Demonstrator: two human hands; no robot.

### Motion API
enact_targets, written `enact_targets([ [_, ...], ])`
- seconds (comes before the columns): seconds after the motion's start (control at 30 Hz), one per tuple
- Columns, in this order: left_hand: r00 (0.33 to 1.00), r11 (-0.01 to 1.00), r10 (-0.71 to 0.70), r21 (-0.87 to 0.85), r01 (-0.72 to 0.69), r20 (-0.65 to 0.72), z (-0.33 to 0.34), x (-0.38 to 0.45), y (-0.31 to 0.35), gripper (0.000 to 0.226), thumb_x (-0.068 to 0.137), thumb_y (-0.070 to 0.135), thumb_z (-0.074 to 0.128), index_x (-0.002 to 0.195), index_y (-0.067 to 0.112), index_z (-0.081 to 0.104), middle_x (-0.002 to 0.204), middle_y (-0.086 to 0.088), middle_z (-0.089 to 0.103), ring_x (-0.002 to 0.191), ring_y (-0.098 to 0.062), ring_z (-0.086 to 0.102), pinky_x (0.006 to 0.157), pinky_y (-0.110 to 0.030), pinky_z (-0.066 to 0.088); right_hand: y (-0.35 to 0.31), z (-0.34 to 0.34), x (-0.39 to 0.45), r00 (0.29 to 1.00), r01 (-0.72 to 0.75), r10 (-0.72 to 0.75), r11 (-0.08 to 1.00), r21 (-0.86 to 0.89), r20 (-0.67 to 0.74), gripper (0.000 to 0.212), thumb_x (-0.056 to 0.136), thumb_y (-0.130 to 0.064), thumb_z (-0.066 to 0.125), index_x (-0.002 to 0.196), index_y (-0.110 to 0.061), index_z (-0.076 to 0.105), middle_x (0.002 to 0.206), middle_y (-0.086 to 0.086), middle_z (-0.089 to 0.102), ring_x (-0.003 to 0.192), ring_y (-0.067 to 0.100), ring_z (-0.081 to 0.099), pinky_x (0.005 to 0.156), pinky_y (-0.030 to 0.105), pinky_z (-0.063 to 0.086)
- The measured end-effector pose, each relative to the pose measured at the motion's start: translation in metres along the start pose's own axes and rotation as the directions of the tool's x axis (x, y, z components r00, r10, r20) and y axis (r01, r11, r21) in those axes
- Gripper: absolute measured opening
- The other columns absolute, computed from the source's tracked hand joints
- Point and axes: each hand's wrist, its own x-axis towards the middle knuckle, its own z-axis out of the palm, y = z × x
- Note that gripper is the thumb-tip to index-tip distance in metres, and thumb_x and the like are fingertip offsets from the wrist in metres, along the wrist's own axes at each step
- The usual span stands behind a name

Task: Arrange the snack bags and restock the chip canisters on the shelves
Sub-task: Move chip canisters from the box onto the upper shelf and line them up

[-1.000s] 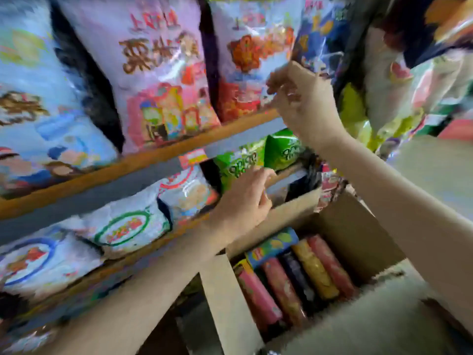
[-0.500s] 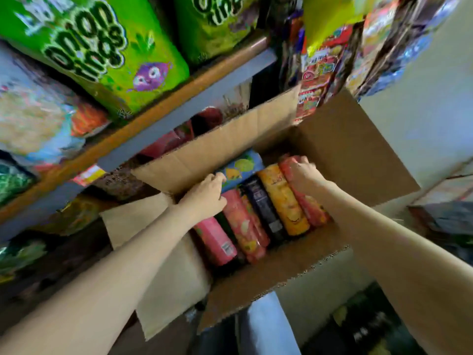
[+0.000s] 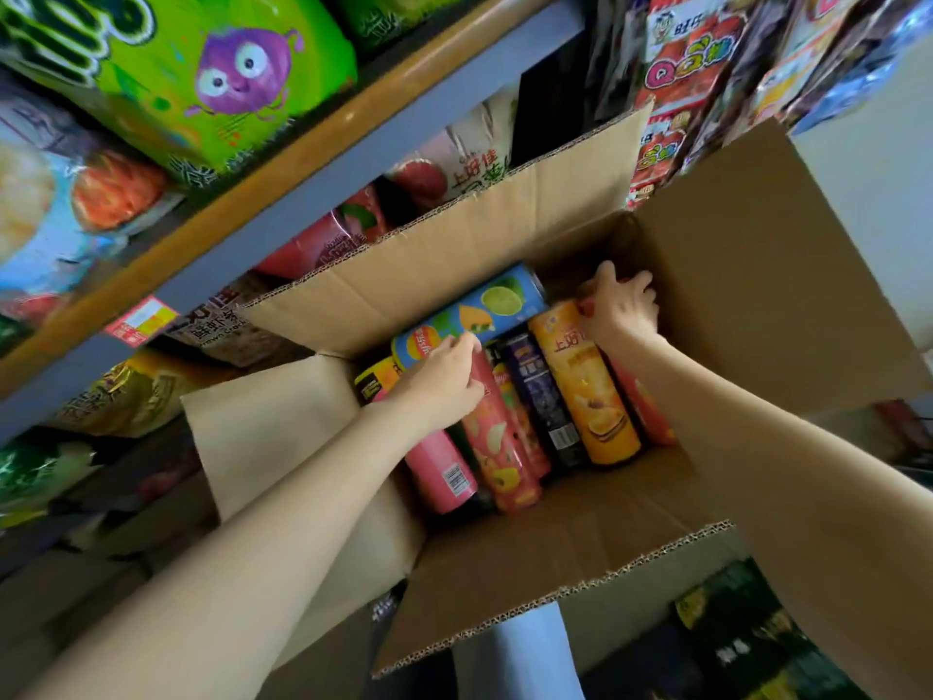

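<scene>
An open cardboard box [image 3: 505,219] holds several chip canisters lying side by side. A blue canister [image 3: 484,310] lies crosswise on top at the back. My left hand [image 3: 444,376] curls over the top end of a pink canister [image 3: 444,472], beside a red one printed with chips [image 3: 500,457]. My right hand [image 3: 618,305] grips the top end of the red canister at the far right [image 3: 646,411], its thumb between that one and an orange canister [image 3: 585,396]. A dark canister [image 3: 540,396] lies in the middle.
A wooden-edged shelf [image 3: 303,159] runs diagonally above the box with green onion-ring bags [image 3: 227,68] on it. Red and white snack bags [image 3: 328,234] sit on the shelf behind the box. Hanging snack packs [image 3: 676,58] crowd the top right. Box flaps stand open on all sides.
Both hands came down from the upper shelf bags into the box a second ago. Since half a second ago they have settled onto the canister tops, the right hand reaching further back.
</scene>
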Motion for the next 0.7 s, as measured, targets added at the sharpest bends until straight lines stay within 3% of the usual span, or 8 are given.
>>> enact_targets([
  [0.13, 0.998, 0.998, 0.033, -0.042, -0.036, -0.058, -0.005, -0.001, 0.004, 0.037, 0.089, 0.011, 0.047, 0.125, 0.011, 0.041, 0.126, -0.008, 0.048, 0.106, -0.026, 0.053, 0.094, -0.035, 0.041, 0.0, -0.007, -0.006, 0.997, -0.037, 0.048, 0.983, 0.181, -0.059, 0.034, 0.084, -0.028, 0.063, 0.108, -0.009, 0.047, 0.13, 0.023, 0.03, 0.106, 0.046, 0.046, 0.095, 0.049, 0.042],
  [0.23, 0.994, 0.994, 0.018, -0.104, -0.029, -0.106, -0.008, -0.007, 0.003, 0.035, 0.09, 0.012, 0.049, 0.124, 0.01, 0.043, 0.123, -0.006, 0.051, 0.106, -0.023, 0.053, 0.089, -0.03, 0.038, -0.001, -0.025, -0.023, 0.992, -0.011, 0.046, 0.959, 0.285, -0.115, 0.03, 0.079, -0.029, 0.063, 0.099, -0.009, 0.052, 0.123, 0.02, 0.036, 0.099, 0.045, 0.052, 0.086, 0.042, 0.047],
  [0.37, 0.988, 0.979, 0.02, -0.197, -0.051, -0.154, -0.016, -0.025, 0.002, 0.04, 0.089, 0.012, 0.053, 0.126, 0.006, 0.042, 0.123, -0.01, 0.052, 0.11, -0.027, 0.051, 0.091, -0.03, 0.037, -0.014, -0.073, -0.062, 0.956, 0.275, -0.248, 0.943, 0.189, -0.155, 0.053, 0.072, -0.031, 0.075, 0.106, -0.004, 0.045, 0.114, 0.02, 0.037, 0.091, 0.041, 0.052, 0.077, 0.04, 0.044],
  [0.53, 0.976, 0.916, 0.077, -0.373, -0.149, -0.202, -0.047, -0.066, 0.012, 0.066, 0.08, 0.024, 0.071, 0.134, 0.01, 0.035, 0.134, -0.009, 0.043, 0.119, -0.029, 0.048, 0.099, -0.041, 0.041, -0.062, -0.143, -0.131, 0.829, 0.557, -0.505, 0.781, 0.282, -0.239, 0.055, 0.062, -0.026, 0.084, 0.099, 0.001, 0.053, 0.085, 0.005, 0.038, 0.086, 0.019, 0.036, 0.073, 0.029, 0.039],
  [0.6, 0.953, 0.863, 0.144, -0.438, -0.253, -0.267, -0.068, -0.093, 0.014, 0.056, 0.072, 0.026, 0.079, 0.12, 0.021, 0.049, 0.122, -0.003, 0.053, 0.116, -0.022, 0.052, 0.1, -0.041, 0.042, -0.091, -0.168, -0.161, 0.827, 0.562, -0.498, 0.747, 0.355, -0.262, 0.056, 0.061, -0.038, 0.079, 0.095, -0.002, 0.054, 0.077, 0.002, 0.045, 0.086, 0.02, 0.04, 0.068, 0.028, 0.033],
  [0.67, 0.921, 0.796, 0.18, -0.498, -0.343, -0.346, -0.093, -0.129, 0.011, 0.039, 0.07, 0.014, 0.08, 0.091, 0.032, 0.052, 0.094, 0.007, 0.062, 0.098, -0.013, 0.063, 0.091, -0.034, 0.049, -0.118, -0.19, -0.191, 0.864, 0.502, -0.422, 0.678, 0.537, -0.275, 0.049, 0.058, -0.048, 0.074, 0.083, -0.014, 0.05, 0.084, 0.005, 0.063, 0.086, 0.024, 0.057, 0.071, 0.032, 0.044],
  [0.7, 0.906, 0.767, 0.188, -0.52, -0.376, -0.378, -0.107, -0.15, 0.008, 0.038, 0.072, 0.01, 0.079, 0.086, 0.031, 0.05, 0.086, 0.012, 0.06, 0.087, -0.003, 0.065, 0.084, -0.025, 0.051, -0.131, -0.199, -0.206, 0.873, 0.485, -0.385, 0.619, 0.618, -0.299, 0.047, 0.059, -0.047, 0.078, 0.077, -0.018, 0.046, 0.083, 0.001, 0.066, 0.083, 0.021, 0.063, 0.071, 0.035, 0.05],
])
